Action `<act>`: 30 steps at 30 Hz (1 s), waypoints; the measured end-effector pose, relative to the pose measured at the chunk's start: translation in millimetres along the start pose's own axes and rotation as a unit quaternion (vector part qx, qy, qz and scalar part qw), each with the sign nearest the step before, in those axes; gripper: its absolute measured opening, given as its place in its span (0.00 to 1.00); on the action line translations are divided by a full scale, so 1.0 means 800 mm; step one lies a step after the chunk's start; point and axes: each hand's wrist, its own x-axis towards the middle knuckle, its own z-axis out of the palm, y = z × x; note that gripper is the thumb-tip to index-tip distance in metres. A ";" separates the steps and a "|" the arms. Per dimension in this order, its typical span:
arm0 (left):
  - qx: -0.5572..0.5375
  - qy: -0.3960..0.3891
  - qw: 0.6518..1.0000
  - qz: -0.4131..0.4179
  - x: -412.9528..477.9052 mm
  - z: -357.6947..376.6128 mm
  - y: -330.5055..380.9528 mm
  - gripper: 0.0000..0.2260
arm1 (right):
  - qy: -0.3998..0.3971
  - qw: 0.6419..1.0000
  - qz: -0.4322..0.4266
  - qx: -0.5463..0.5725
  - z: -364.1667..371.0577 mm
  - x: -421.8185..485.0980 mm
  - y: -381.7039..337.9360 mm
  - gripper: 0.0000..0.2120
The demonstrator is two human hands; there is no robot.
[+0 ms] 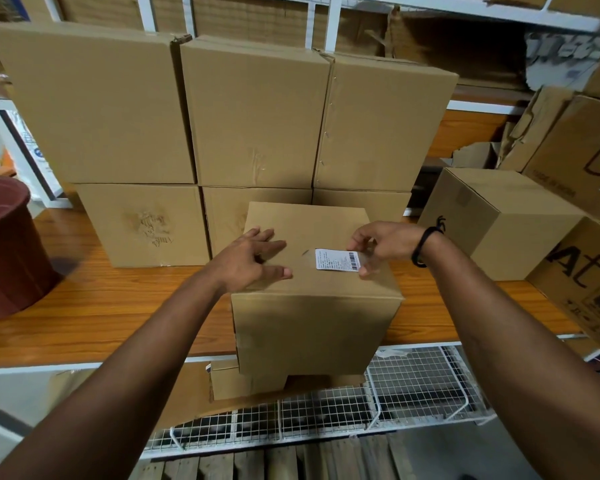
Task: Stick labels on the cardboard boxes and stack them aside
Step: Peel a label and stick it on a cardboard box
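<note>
A plain cardboard box point(312, 320) stands at the front edge of the wooden shelf, overhanging it slightly. A white barcode label point(336, 259) lies on the right part of its top. My right hand point(378, 247) pinches the label's right edge between thumb and fingers, just above the box top. My left hand point(253, 261) rests flat on the left part of the box top with spread fingers. Behind the box, a stack of larger plain boxes point(257, 116) stands two layers high.
A dark red plastic bucket point(7, 251) stands at the left on the wooden shelf point(118, 306). More cardboard boxes point(499, 220), some printed, crowd the right side. White wire mesh point(413, 382) and wooden slats lie below the shelf's front edge.
</note>
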 end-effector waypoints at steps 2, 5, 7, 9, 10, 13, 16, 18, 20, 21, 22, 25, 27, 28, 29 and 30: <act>0.002 0.001 1.000 0.004 0.000 0.000 0.000 0.32 | 0.005 1.000 0.001 0.006 0.000 -0.001 0.007 0.16; -0.006 0.005 1.000 0.010 -0.001 0.000 0.000 0.32 | 0.017 1.000 0.009 0.018 0.003 0.007 0.013 0.15; -0.010 0.008 1.000 0.011 -0.001 0.000 0.000 0.32 | 0.029 0.999 0.014 0.029 0.005 0.012 0.017 0.16; -0.011 0.010 1.000 0.011 -0.001 0.000 0.000 0.32 | 0.052 0.998 0.020 0.034 0.004 0.014 0.019 0.17; -0.012 0.010 1.000 0.011 -0.001 0.000 0.000 0.32 | 0.057 0.998 0.021 0.028 0.004 0.014 0.019 0.18; -0.013 0.011 1.000 0.011 -0.002 -0.001 0.000 0.32 | 0.053 0.998 0.023 0.002 0.003 0.014 0.018 0.18; -0.013 0.013 1.000 0.012 -0.002 -0.001 0.001 0.32 | 0.066 0.997 0.025 0.019 0.005 0.014 0.016 0.17; -0.009 0.014 1.000 0.013 -0.002 -0.002 0.001 0.32 | 0.075 0.997 0.023 0.011 0.007 0.014 0.012 0.17; -0.009 0.014 1.000 0.013 -0.002 -0.002 0.000 0.32 | 0.077 0.997 0.023 -0.017 0.007 0.014 0.008 0.17; -0.008 0.013 1.000 0.013 -0.002 -0.001 0.000 0.32 | 0.078 0.996 0.025 -0.025 0.006 0.014 0.008 0.17; -0.007 0.013 1.000 0.013 -0.002 -0.001 0.001 0.32 | 0.079 0.996 0.028 -0.024 0.005 0.015 0.008 0.17; -0.012 0.014 1.000 0.011 -0.002 -0.001 0.001 0.32 | 0.085 0.996 0.030 -0.004 0.006 0.017 0.008 0.16; -0.008 0.012 1.000 0.012 -0.003 -0.001 0.001 0.32 | 0.080 0.996 0.027 -0.013 0.005 0.017 0.006 0.15; -0.006 0.010 1.000 0.014 -0.003 -0.001 0.001 0.32 | 0.073 0.997 0.025 -0.022 0.005 0.017 0.005 0.15; -0.006 0.009 1.000 0.016 -0.002 -0.001 0.001 0.33 | 0.067 0.997 0.022 -0.027 0.004 0.018 0.004 0.15; -0.007 0.008 1.000 0.015 -0.002 -0.001 0.000 0.33 | 0.066 0.997 0.019 -0.024 0.004 0.019 0.003 0.15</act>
